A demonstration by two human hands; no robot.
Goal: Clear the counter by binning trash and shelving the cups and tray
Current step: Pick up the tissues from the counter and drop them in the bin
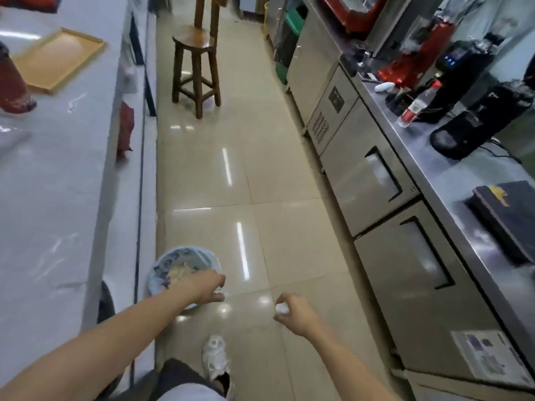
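My left hand (207, 289) hangs over the right edge of a round bin (162, 274) on the floor, closed on a bit of white crumpled paper (219, 290). My right hand (292, 311) is to its right above the tiles, gripping a white paper ball (281, 308). The bin has a pale liner and holds trash. On the grey counter (49, 198) at the left lie a wooden tray (58, 60) and a red cup (13, 85), partly cut off by the frame edge.
A wooden stool (197, 70) stands in the aisle ahead. Steel under-counter fridges (376, 183) line the right side, with coffee grinders (469, 111), a bottle (414, 105) and a dark box (509, 215) on top. My shoe (215, 357) is below the hands.
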